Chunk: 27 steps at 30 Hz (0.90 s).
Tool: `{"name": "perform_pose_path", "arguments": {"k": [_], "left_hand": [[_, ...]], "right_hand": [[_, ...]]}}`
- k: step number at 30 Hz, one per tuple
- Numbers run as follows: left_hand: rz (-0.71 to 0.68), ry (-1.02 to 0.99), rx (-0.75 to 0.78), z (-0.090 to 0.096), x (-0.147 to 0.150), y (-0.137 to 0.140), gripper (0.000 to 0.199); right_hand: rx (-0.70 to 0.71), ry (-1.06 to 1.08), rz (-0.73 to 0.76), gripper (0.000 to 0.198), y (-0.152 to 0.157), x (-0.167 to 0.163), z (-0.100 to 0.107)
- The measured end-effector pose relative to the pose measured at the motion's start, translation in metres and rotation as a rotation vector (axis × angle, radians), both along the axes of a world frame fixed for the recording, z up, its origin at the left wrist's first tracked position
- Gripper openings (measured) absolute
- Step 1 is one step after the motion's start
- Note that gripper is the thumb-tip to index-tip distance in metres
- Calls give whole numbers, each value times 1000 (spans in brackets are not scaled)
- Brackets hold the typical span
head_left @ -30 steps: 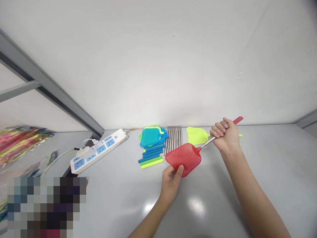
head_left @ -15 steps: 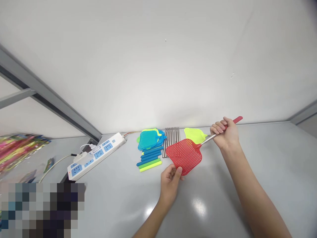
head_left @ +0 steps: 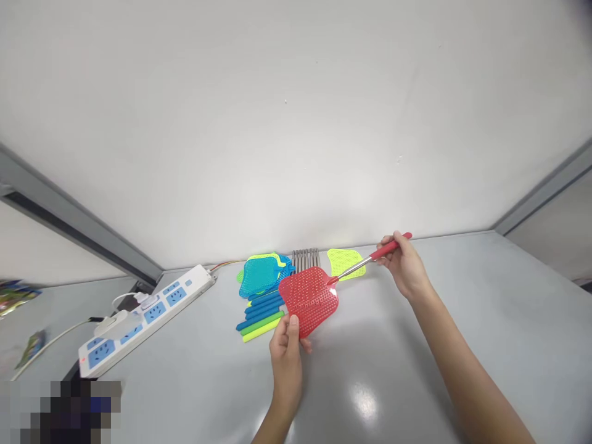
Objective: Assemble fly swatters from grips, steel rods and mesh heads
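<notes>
A red fly swatter (head_left: 309,299) with a perforated head, a metal rod and a red handle is held between my two hands above the table. My left hand (head_left: 287,348) pinches the lower edge of its head, thumb on top. On the handle end, the fingers of my right hand (head_left: 401,262) are closed. Behind the swatter lies a yellow-green swatter head (head_left: 345,262), partly hidden by the rod. Several metal rods (head_left: 306,259) stand side by side behind the red head, which covers their lower ends.
Left of the rods is a pile of blue and green swatter heads (head_left: 261,275). Blue handles (head_left: 263,306), a green one and a yellow one (head_left: 262,328) lie before it. A white power strip (head_left: 148,320) with plugs and cables sits at left; a wall (head_left: 296,154) rises behind.
My right hand has shifted from the rod and lower handle onto the handle, now holding it with the fingertips. The view has turned right, and the swatter sits lower left in it.
</notes>
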<state>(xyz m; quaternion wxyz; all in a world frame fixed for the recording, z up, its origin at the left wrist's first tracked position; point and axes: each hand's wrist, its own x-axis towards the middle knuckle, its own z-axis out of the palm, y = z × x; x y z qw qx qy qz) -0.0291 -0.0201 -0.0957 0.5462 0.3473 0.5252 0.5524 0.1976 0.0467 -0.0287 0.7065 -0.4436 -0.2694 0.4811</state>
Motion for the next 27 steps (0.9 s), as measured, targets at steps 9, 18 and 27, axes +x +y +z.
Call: {"name": "perform_pose_path", "arguments": {"k": [9, 18, 27], "left_hand": [[22, -11, 18, -3, -2, 2, 32], [78, -53, -27, 0, -3, 7, 50], [20, 44, -5, -4, -1, 5, 59]], "right_hand": [[-212, -15, 151, 25, -20, 14, -29], [-293, 52, 205, 26, -23, 8, -46], [-302, 167, 135, 14, -22, 17, -70]]}}
